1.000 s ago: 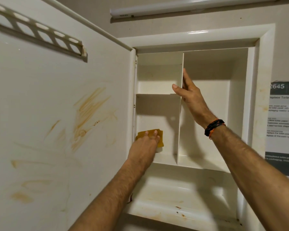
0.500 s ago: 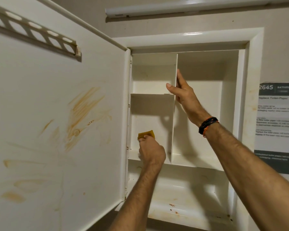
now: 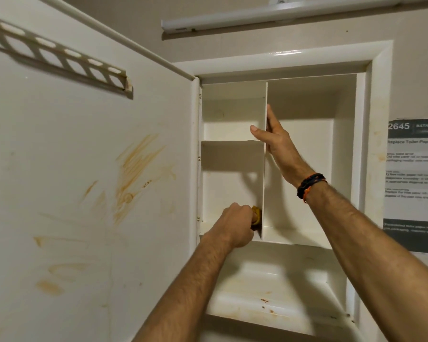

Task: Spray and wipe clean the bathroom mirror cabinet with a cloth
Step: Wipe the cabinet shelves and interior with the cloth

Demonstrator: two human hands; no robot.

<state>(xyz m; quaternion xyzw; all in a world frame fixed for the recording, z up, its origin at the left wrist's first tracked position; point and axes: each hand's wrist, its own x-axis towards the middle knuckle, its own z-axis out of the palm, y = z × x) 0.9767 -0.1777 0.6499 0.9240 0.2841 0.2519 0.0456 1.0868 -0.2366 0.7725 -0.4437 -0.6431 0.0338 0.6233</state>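
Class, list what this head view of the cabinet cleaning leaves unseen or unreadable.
- Yellow cloth: mostly hidden inside the left hand.
- Wall notice: cut off by the right edge, small print blurred.
- Right hand fingers: partly behind the vertical divider.

The left hand (image 3: 235, 227), at centre frame, is curled into a fist, forearm rising from the bottom edge. The right hand (image 3: 277, 141), upper centre, has straight fingers and spread thumb, forearm entering from lower right.
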